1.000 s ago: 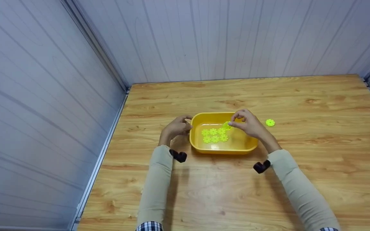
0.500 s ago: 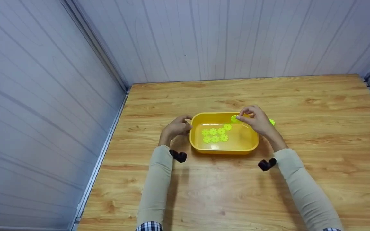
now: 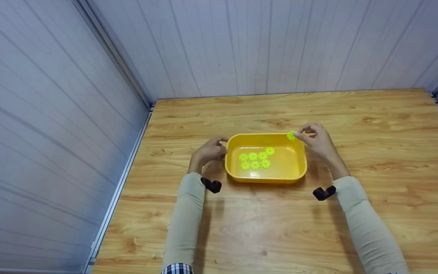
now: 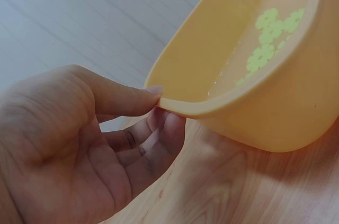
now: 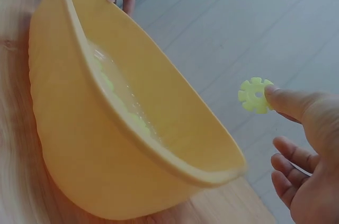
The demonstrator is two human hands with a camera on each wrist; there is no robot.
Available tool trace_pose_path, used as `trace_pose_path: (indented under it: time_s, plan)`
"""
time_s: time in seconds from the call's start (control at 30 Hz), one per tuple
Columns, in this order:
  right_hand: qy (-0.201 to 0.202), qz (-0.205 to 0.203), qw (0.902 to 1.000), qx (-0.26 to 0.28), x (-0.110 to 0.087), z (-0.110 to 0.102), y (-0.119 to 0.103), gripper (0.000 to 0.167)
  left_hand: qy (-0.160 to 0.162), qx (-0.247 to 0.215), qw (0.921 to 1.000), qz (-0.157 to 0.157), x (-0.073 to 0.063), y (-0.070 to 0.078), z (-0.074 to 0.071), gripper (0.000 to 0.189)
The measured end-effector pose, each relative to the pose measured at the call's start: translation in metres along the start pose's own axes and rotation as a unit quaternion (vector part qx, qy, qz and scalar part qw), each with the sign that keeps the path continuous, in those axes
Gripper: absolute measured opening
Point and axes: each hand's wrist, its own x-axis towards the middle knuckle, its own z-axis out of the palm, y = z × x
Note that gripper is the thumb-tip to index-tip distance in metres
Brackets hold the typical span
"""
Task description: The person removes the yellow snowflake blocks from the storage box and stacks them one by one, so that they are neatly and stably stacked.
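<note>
Between thumb and fingertip, my right hand pinches a yellow-green interlocking disc with notches round its edge and a hole in the middle. In the head view this disc overlaps the far right corner of a yellow plastic basin. My left hand grips the basin's left rim, thumb on top and fingers curled below. Several matching discs lie flat on the basin's floor, grouped left of its middle. The other fingers of my right hand curl loosely, seen in the right wrist view.
The basin stands on a wood-grain table. Pale panel walls rise behind the table and along its left side. A black wrist camera juts inward from the right sleeve, and another from the left.
My right hand has moved right and slightly back with the pinched disc, from over the basin's middle to its far right corner. It now covers the disc on the table. My left hand stays put.
</note>
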Motion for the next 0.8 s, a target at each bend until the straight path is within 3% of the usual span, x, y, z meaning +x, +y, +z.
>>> trace_pose_path:
  time_s: [0.43,0.8]
  plan:
    - [0.038,0.045,0.9981,0.016,-0.002,-0.017,0.024,0.046,-0.006,0.004,1.0000,0.003,-0.003,0.003,0.000,0.044]
    - [0.069,0.119,0.9905,-0.007,-0.008,-0.029,0.040,0.048,-0.002,-0.007,0.9999,0.012,-0.001,-0.001,0.001,0.042]
